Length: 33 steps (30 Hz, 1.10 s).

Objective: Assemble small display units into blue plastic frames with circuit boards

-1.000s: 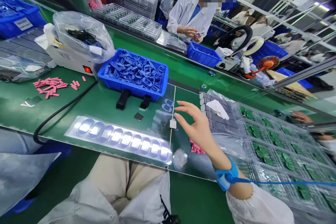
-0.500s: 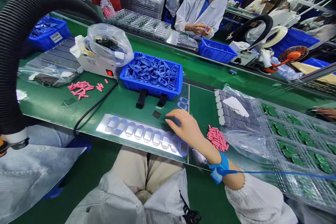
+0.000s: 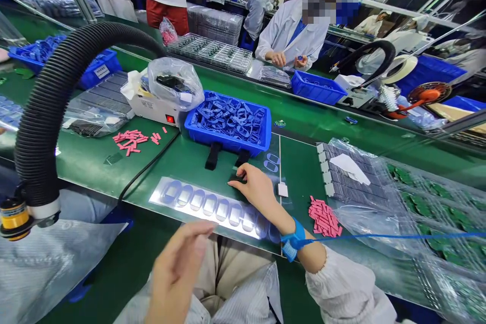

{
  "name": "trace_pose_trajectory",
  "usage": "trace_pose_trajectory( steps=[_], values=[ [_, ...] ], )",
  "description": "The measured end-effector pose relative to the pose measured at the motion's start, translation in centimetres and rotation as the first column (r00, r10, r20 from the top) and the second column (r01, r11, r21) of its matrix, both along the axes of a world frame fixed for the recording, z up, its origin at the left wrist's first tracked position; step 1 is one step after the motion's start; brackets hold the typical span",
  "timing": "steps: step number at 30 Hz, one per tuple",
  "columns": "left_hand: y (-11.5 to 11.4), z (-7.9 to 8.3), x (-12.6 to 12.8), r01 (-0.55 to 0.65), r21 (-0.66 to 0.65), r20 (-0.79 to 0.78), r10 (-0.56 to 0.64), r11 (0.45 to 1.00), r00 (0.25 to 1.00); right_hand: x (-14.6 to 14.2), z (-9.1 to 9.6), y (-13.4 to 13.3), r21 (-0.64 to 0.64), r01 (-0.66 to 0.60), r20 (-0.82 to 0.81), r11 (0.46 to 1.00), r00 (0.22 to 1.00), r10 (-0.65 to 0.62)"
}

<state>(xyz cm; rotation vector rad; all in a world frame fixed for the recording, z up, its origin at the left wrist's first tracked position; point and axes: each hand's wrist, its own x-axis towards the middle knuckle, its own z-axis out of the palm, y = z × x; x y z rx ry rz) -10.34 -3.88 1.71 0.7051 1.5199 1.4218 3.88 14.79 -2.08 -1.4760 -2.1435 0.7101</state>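
My right hand (image 3: 253,187), with a blue wrist strap (image 3: 293,240), is low over the green bench. Its thumb and index finger are curled and apart around a small dark square piece (image 3: 239,178), partly hidden by them; whether they touch it I cannot tell. Below lies a clear strip of oval film pieces (image 3: 210,205), its right end partly under my forearm. My left hand (image 3: 182,263) is raised in front of my lap, slightly blurred, fingers loosely bent and apart, holding nothing visible. A small white-and-black block (image 3: 282,190) sits right of my right hand.
A blue bin (image 3: 268,134) of blue plastic frames stands behind. Pink strips (image 3: 324,217) lie right, beside grey stacked parts (image 3: 347,172) and trayed green boards (image 3: 421,197). A black hose (image 3: 45,121) arches at left. Across the bench, a co-worker (image 3: 292,35) handles a small part.
My left hand has come into view from below. My right hand has moved over the dark square, uncovering the white-and-black block. The view has shifted, showing more at left.
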Motion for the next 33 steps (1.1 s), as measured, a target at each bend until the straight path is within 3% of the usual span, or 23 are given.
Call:
trace_pose_trajectory(
  steps=[4,7,8,10,12,14,16,17,19,21,23,28,33],
  values=[
    [2.6,-2.2,2.2,0.078,-0.054,0.147,-0.069,0.995,0.987,0.6,1.8,-2.3,-0.107,-0.009,-0.222,0.994,0.975,-0.015],
    [3.1,-2.3,2.7,0.127,0.081,0.165,-0.139,0.989,0.976,1.4,3.6,-6.0,-0.197,-0.051,-0.416,0.979,0.909,-0.037],
    [3.3,-2.1,2.8,0.189,0.15,0.16,-0.213,0.97,0.964,1.6,4.1,-7.2,-0.253,-0.073,-0.512,0.965,0.856,-0.07],
    [3.5,-1.5,3.0,0.332,0.261,0.134,-0.375,0.906,0.917,2.0,4.9,-9.5,-0.412,-0.174,-0.729,0.895,0.652,-0.208],
    [3.7,-0.8,3.4,0.405,0.312,0.128,-0.46,0.859,0.878,2.2,5.5,-11.2,-0.517,-0.264,-0.81,0.814,0.458,-0.366],
    [3.8,-0.2,4.0,0.403,0.344,0.148,-0.472,0.848,0.869,2.3,5.8,-12.2,-0.556,-0.272,-0.811,0.785,0.382,-0.443],
    [3.5,0.4,4.5,0.372,0.365,0.182,-0.457,0.854,0.871,2.6,6.1,-12.7,-0.507,-0.191,-0.822,0.841,0.4,-0.405],
    [3.4,0.6,4.7,0.359,0.371,0.207,-0.453,0.857,0.867,2.9,6.3,-12.8,-0.412,-0.122,-0.837,0.903,0.442,-0.322],
    [3.0,1.0,4.9,0.342,0.366,0.278,-0.453,0.865,0.847,3.6,6.8,-12.7,-0.093,0.017,-0.8,0.995,0.595,-0.085],
    [2.6,1.3,4.9,0.366,0.344,0.357,-0.481,0.865,0.801,4.4,7.6,-12.4,0.228,0.044,-0.654,0.973,0.747,0.12],
    [2.3,1.5,4.7,0.404,0.318,0.391,-0.507,0.857,0.768,5.2,8.3,-12.0,0.381,-0.025,-0.508,0.924,0.829,0.232],
    [2.0,1.6,4.4,0.456,0.299,0.188,-0.52,0.838,0.833,5.9,9.5,-11.3,0.401,-0.13,-0.38,0.907,0.877,0.294],
    [1.9,1.9,4.5,0.508,0.299,0.095,-0.555,0.808,0.827,6.1,9.3,-11.4,0.406,-0.142,-0.368,0.903,0.879,0.304]
  ],
)
